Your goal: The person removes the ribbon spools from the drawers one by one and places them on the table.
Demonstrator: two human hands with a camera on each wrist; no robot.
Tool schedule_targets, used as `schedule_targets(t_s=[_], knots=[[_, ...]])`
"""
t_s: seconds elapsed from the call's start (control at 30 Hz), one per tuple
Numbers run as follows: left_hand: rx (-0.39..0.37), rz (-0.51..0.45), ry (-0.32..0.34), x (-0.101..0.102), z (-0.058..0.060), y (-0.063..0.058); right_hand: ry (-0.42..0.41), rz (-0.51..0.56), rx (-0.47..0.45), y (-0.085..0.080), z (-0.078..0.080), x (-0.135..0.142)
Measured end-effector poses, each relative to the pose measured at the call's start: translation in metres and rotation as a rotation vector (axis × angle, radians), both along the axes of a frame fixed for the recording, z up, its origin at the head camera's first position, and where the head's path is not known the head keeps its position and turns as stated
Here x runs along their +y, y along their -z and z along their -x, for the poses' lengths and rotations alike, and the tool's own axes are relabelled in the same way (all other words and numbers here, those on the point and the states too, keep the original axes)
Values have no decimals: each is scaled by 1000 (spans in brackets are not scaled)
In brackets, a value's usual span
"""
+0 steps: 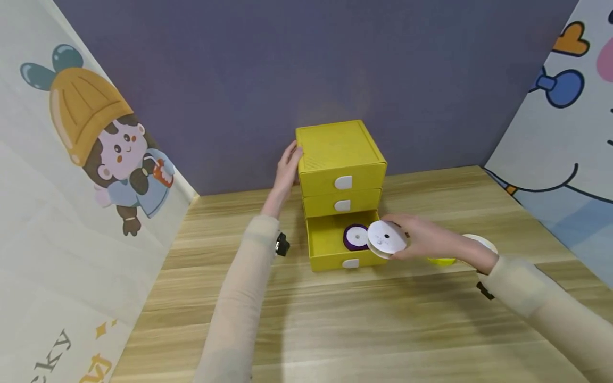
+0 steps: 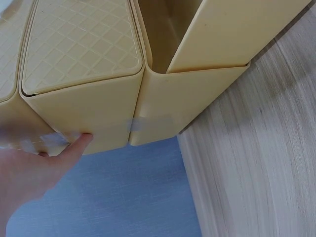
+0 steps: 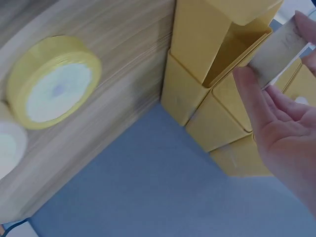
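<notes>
A yellow three-drawer cabinet [image 1: 337, 144] stands with its bottom drawer [image 1: 328, 262] pulled out. Inside that drawer sits a purple ribbon spool [image 1: 351, 246] with a white hub. My left hand [image 1: 286, 174] rests against the cabinet's left side near the top; in the left wrist view its thumb [image 2: 79, 145] touches the side wall. At the drawer's right front, my right hand [image 1: 423, 238] grips a white ribbon spool [image 1: 386, 239] by its edge, tilted, overlapping the purple one in the head view. Thumb and fingers lie on opposite sides of this spool [image 3: 277, 53] in the right wrist view.
On the wooden table [image 1: 364, 330], right of the cabinet, are a yellow ribbon spool [image 3: 54, 84] and a whitish spool [image 3: 9, 148], partly behind my right forearm in the head view. A blue-grey wall [image 1: 230, 96] rises behind the cabinet. Printed panels flank both sides.
</notes>
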State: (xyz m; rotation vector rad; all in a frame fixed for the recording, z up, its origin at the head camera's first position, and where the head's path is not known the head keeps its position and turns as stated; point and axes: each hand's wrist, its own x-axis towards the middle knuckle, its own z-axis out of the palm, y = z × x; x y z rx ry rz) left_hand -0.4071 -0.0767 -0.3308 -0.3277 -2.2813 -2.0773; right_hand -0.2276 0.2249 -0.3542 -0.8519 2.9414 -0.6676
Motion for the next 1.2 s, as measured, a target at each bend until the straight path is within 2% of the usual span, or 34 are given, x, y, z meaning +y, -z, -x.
schedule_targets(t_s=[0.33,0.6,0.73,0.83,1.03,1.2], knots=[[-10,7,11,-1,0,-3,30,39,17,6,-24,32],[-37,15,43,-2,-22,-24,33,114,-27,28,-38,50],[-34,35,36,-2,-27,-28,42,110,-27,41,-45,56],[-36,18,33,-2,-22,-24,49,79,-10,51,-49,59],[-23,1,16,-2,-4,-7,80,1,11,64,-57,60],[10,16,3,0,-1,-1,92,-9,-3,71,-61,60]])
